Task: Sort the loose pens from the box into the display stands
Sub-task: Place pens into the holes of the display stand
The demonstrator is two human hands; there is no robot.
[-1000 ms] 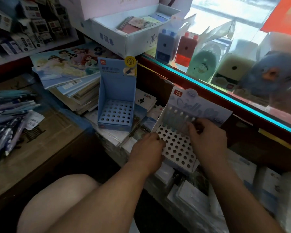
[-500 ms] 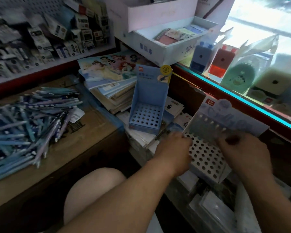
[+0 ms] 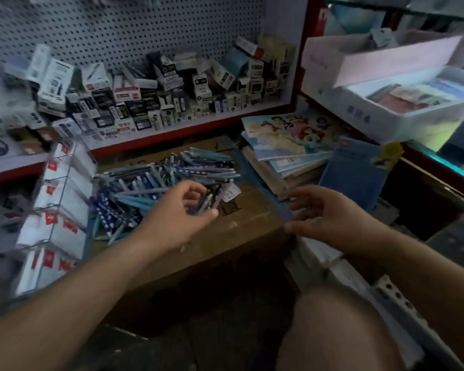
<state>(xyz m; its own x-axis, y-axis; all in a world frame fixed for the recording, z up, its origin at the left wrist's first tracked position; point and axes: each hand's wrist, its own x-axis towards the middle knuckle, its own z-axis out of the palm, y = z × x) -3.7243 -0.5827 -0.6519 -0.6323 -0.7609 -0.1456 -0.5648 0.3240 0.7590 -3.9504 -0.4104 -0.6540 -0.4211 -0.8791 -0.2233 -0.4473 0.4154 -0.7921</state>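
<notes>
A heap of loose blue and white pens (image 3: 158, 183) lies on top of a brown cardboard box (image 3: 241, 220). My left hand (image 3: 177, 218) hovers over the heap's right edge, its fingers loosely curled and holding nothing. My right hand (image 3: 330, 215) hangs to the right of the heap above the box's edge, fingers relaxed and empty. The blue display stand (image 3: 354, 172) stands behind my right hand. A corner of the white perforated display stand (image 3: 394, 298) shows at the lower right, apart from both hands.
A stack of notebooks (image 3: 287, 145) lies right of the pens. A shelf of small boxes (image 3: 158, 95) runs along the pegboard behind. A clear rack of white packets (image 3: 59, 210) stands at the left. A white open carton (image 3: 402, 108) sits upper right. My knee (image 3: 340, 330) is below.
The view has swung left from the white stand to the pen heap. Both hands have let go of the white stand and moved over to the cardboard box.
</notes>
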